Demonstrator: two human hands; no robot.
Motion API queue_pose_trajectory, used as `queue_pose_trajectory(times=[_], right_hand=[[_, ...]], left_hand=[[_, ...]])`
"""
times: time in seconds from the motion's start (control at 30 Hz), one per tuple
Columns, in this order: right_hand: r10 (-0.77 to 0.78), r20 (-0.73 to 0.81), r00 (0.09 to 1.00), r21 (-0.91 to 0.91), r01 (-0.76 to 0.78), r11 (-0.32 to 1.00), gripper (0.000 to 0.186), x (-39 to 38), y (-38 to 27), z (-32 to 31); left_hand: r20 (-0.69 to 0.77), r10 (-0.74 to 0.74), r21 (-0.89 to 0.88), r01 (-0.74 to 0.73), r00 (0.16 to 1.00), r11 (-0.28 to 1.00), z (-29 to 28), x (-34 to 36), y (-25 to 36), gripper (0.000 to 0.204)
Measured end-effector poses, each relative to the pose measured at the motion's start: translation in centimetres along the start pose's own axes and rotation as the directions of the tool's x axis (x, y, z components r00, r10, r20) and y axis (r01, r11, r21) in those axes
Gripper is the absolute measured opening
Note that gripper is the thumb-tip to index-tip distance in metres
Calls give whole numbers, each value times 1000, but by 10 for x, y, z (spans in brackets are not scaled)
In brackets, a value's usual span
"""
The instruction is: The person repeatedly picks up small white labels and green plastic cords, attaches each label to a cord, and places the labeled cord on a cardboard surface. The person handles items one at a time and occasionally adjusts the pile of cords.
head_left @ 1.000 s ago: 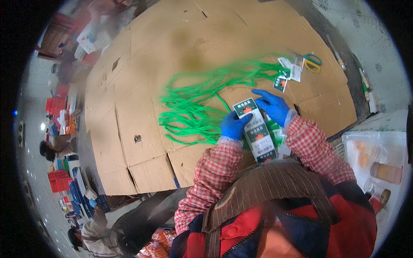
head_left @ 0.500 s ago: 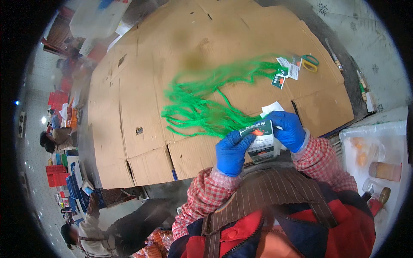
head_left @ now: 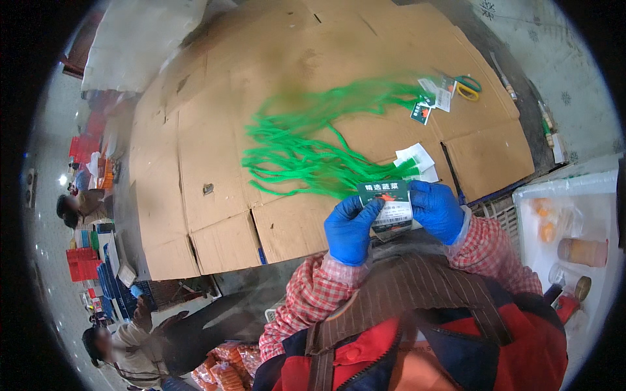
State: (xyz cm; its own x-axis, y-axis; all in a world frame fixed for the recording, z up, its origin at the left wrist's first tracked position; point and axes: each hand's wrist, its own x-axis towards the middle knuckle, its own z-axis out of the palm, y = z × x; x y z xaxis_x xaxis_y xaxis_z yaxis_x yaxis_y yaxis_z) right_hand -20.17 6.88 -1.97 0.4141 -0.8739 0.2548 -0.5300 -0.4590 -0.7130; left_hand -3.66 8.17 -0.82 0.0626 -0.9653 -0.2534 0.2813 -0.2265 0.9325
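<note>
Both my hands wear blue gloves and grip one printed label card (head_left: 393, 210), dark green on top and white below, near the table's front edge. My left hand (head_left: 351, 225) pinches its left side with the thumb in front. The right side is in my right hand (head_left: 438, 210), whose fingertips are partly hidden. Just beyond lie bright green mesh net strips (head_left: 306, 163), bunched and spread leftward. White cards (head_left: 417, 156) sit at their near end. Another bunch of green net (head_left: 365, 94) stretches behind, with several tags (head_left: 430, 101) at its right end.
Scissors (head_left: 468, 88) with green and yellow handles lie at the far right of the cardboard-covered table (head_left: 215, 143). A white foam box (head_left: 554, 215) with jars stands at right. Bags of orange goods (head_left: 228, 368) and a co-worker (head_left: 137, 348) are at lower left.
The label card has turned flatter toward me, its green top now facing up. My right hand has come lower and nearer my left. The white cards beyond show more fully.
</note>
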Motion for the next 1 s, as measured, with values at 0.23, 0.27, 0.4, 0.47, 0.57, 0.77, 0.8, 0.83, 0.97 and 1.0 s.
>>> queue_pose_trajectory(times=[0.23,0.27,0.4,0.47,0.57,0.77,0.8,0.83,0.97,1.0], right_hand=[[34,63,997,560,-64,826,33,-3,-16,-7],[128,65,990,554,-143,820,38,-3,-22,-4],[537,12,843,635,-422,647,18,4,-31,3],[525,-96,845,720,-305,623,15,1,-26,-6],[523,-77,849,778,-277,564,10,-22,-4,-46],[678,-424,600,635,-336,695,13,-60,40,-95],[661,-422,620,717,-218,662,16,-59,46,-96],[670,-427,607,661,-296,690,17,-57,50,-98],[610,-435,662,666,-218,713,20,-53,57,-98],[594,-431,679,680,-187,709,21,-52,58,-101]], left_hand=[[-62,88,24,-87,994,996,0,1,1,5],[-42,103,107,-98,994,989,1,1,2,7],[9,56,245,-57,998,968,3,-2,-3,11],[111,150,312,-177,982,933,-4,-1,-7,9],[136,275,308,-304,952,901,-28,7,-13,10],[-384,216,-32,-247,898,968,-158,64,7,50],[-501,155,-93,-231,852,968,-181,76,10,53],[-579,225,-4,-278,784,960,-200,85,12,54],[-660,301,187,-238,688,953,-256,100,25,60],[-661,347,236,-255,666,938,-264,103,31,62]])
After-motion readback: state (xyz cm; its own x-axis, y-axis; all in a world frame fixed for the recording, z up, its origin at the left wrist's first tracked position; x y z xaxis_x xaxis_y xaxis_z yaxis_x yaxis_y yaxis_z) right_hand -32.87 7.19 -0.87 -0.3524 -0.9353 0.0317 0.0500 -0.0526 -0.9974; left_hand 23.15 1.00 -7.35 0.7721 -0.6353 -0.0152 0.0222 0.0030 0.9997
